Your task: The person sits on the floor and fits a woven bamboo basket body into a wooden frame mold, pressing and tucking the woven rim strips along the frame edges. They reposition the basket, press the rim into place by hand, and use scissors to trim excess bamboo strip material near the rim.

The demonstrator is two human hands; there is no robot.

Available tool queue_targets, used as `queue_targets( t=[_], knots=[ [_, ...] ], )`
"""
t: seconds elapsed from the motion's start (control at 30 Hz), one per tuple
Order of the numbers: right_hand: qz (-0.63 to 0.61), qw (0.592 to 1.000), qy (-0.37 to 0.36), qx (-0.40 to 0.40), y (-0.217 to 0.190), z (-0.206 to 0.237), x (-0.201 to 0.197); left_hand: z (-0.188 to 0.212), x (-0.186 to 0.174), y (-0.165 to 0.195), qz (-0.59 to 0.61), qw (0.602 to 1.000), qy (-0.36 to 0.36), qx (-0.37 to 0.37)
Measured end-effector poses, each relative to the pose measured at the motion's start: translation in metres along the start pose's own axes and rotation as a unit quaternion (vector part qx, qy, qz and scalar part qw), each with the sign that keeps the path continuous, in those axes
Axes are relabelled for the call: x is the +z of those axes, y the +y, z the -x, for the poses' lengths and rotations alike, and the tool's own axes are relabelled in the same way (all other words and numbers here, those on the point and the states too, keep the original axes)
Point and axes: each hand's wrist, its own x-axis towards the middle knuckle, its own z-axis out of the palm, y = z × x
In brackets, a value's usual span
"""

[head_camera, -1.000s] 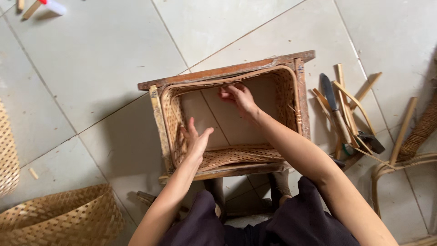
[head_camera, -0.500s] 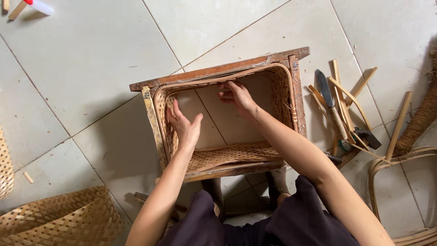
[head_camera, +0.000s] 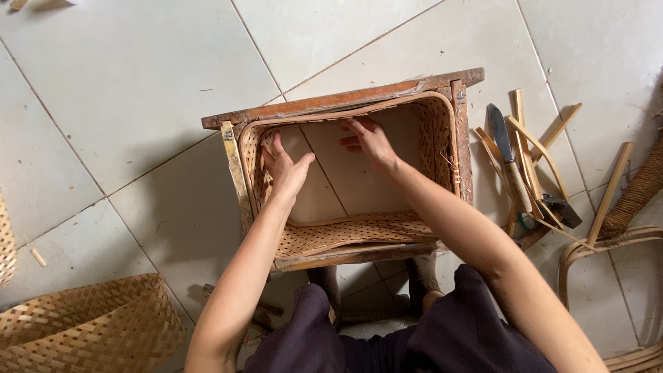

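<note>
A rectangular wooden frame [head_camera: 324, 105] stands on the tiled floor in front of me, with a woven cane wall [head_camera: 356, 231] fitted inside it. My left hand [head_camera: 284, 168] reaches inside at the left end, fingers spread against the woven left wall. My right hand [head_camera: 369, 141] presses its fingertips on the thin cane rim strip [head_camera: 397, 103] under the far rail. Neither hand holds a loose thing.
A knife with a wooden handle [head_camera: 507, 160] lies on a heap of bamboo strips [head_camera: 535, 148] to the right of the frame. Bent cane hoops [head_camera: 608, 249] sit at the lower right. A woven basket [head_camera: 83, 324] rests at the lower left.
My left hand has moved from the near woven wall up to the left end wall. My right hand stays at the far rim. The view has shifted slightly.
</note>
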Motion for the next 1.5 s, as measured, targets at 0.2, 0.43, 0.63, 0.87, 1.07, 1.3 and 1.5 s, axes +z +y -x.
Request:
queue_targets(
  t=[0.2,0.43,0.63,0.87,1.07,1.3,1.5],
  knots=[
    [0.58,0.743,-0.335,0.005,0.057,0.04,-0.022,0.019,0.01,-0.05,-0.323,0.923,-0.205,0.044],
    [0.634,0.692,-0.303,-0.163,0.112,0.072,-0.009,0.021,0.013,-0.117,-0.699,0.638,-0.225,0.23],
    [0.541,0.774,-0.327,0.028,0.061,0.083,-0.008,0.016,0.018,-0.116,-0.728,0.605,-0.244,0.212],
    [0.519,0.791,-0.295,0.134,0.043,0.089,0.0,0.013,0.019,-0.114,-0.735,0.596,-0.244,0.211],
    [0.554,0.781,-0.286,-0.037,0.073,0.074,-0.007,-0.001,0.026,-0.131,-0.725,0.611,-0.252,0.195],
    [0.66,0.696,-0.238,-0.151,0.081,0.062,-0.015,0.002,0.027,-0.135,-0.656,0.689,-0.197,0.235],
    [0.53,0.776,-0.325,-0.109,0.08,0.061,-0.03,0.021,0.023,-0.116,-0.499,0.792,-0.249,0.247]
  ],
)
